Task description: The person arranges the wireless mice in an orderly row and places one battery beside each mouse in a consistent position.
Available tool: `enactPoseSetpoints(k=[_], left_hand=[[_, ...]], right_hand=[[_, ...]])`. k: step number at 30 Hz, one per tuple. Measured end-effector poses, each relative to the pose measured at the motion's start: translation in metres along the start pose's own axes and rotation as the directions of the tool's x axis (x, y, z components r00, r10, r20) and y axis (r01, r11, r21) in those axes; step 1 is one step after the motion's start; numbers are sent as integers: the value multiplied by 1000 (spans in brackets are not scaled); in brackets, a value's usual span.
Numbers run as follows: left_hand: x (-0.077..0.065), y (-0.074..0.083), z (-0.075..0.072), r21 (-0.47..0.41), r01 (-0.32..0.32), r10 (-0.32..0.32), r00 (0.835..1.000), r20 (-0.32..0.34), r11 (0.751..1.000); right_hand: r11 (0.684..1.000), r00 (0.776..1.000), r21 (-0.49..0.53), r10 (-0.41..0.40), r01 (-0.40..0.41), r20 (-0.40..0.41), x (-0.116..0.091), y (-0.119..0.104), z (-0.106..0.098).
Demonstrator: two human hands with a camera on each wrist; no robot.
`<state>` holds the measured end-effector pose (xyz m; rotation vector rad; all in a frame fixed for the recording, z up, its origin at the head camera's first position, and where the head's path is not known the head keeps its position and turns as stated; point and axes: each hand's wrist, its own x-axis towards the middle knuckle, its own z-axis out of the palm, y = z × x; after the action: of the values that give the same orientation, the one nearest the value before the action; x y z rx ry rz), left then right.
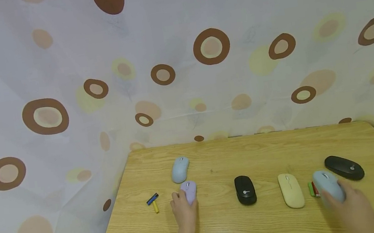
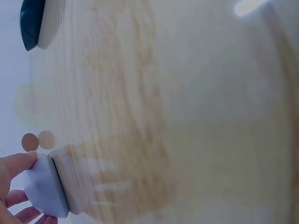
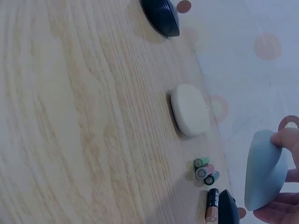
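My left hand (image 1: 184, 209) grips a purple computer mouse (image 1: 189, 190) by its sides at the left of the table, thumb and fingers along its edges in the left wrist view. In my right hand (image 1: 356, 204) is a light-blue mouse (image 3: 266, 168), raised above the table and tilted. Beneath and beside it lie several small batteries, among them a green battery (image 1: 311, 189) and a red battery (image 1: 315, 189), partly hidden by the mouse. Beyond the left hand sits another light-blue mouse (image 1: 180, 169), just behind the purple one.
A black mouse (image 1: 245, 190) stands mid-table, with a cream-yellow mouse (image 1: 291, 190) to its right. Farther right is a second black mouse (image 1: 344, 168). At the left lie a blue battery (image 1: 152, 199) and a yellow battery (image 1: 156, 207). A patterned curtain (image 1: 183, 93) borders the wooden table (image 1: 221, 224).
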<state>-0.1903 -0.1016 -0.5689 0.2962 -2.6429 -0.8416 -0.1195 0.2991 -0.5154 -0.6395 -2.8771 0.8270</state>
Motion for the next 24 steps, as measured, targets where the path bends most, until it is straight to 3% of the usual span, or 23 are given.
enactPoseSetpoints(k=[4,9,13,18,24], left_hand=[[-2,0,1,-7,-28,28,999,-38,1000],[-4,-2,3,-3,-78,78,993,-89,997],[-3,0,1,-22,-38,37,998,-46,999],[-1,0,0,-5,18,-18,1000,16,1000],[-1,0,-1,3,20,-20,1000,22,1000]], right_hand=[[994,994,-41,99,-98,38,-9,-7,6],[995,994,-39,97,-96,41,-22,-10,18],[995,993,-42,95,-92,76,-30,-10,27],[994,975,-70,94,-82,199,-37,-10,36],[995,962,-72,90,-74,257,-44,-13,45]])
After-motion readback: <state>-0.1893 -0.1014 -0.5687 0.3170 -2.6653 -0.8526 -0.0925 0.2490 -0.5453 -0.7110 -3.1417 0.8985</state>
